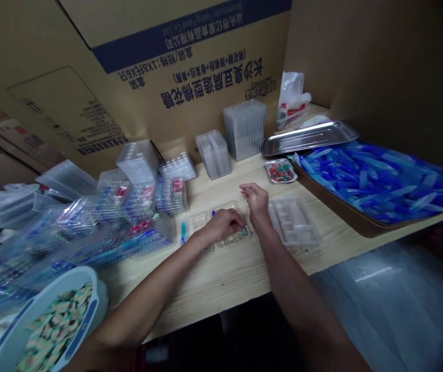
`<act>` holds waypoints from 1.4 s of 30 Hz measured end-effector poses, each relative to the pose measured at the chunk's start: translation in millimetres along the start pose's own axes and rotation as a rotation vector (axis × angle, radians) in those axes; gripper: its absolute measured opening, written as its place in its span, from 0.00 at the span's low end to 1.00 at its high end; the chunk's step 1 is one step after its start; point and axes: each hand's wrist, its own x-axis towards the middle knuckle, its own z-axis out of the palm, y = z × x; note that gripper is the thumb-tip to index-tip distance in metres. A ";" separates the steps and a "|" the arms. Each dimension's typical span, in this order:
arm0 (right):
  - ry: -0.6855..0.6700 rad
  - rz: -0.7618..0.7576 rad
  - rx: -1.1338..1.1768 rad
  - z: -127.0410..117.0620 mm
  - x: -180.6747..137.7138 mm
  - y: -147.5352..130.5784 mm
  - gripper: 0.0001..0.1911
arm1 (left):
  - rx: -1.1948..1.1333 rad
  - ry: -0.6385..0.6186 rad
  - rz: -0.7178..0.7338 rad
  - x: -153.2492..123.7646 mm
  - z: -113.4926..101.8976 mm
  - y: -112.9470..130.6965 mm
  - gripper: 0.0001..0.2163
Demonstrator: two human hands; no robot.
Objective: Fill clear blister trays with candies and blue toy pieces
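My left hand (pixel 224 225) rests knuckles-up on a clear plastic blister tray (pixel 240 236) in the middle of the wooden table (pixel 237 274), fingers curled down onto it. Just behind it my right hand (pixel 254 197) hovers with fingers pinched together; what they hold is too small to make out. A blue stick (pixel 183 233) lies in the left part of the clear tray. Right of my right wrist sits a second, empty clear tray (pixel 294 223).
A brown tray of blue plastic sticks (pixel 380 181) fills the right. Behind lie a steel tray (pixel 308 137), a small dish of red and green bits (pixel 280 171), and stacks of clear trays (pixel 244 128). Filled packs (pixel 128 217) pile at left; a pale bowl of small wrapped pieces (pixel 50 325) sits front left.
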 end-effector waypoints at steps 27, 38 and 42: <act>-0.046 0.043 -0.059 -1.0 7.6 13.3 0.15 | -0.153 0.032 -0.324 -18.6 2.6 29.6 0.07; -0.054 0.052 -0.040 0.7 6.0 11.4 0.16 | 0.148 0.070 -0.189 -17.6 12.3 25.1 0.06; -0.054 0.058 -0.036 0.6 6.4 11.6 0.16 | -0.141 0.096 -0.281 -17.0 7.9 15.1 0.02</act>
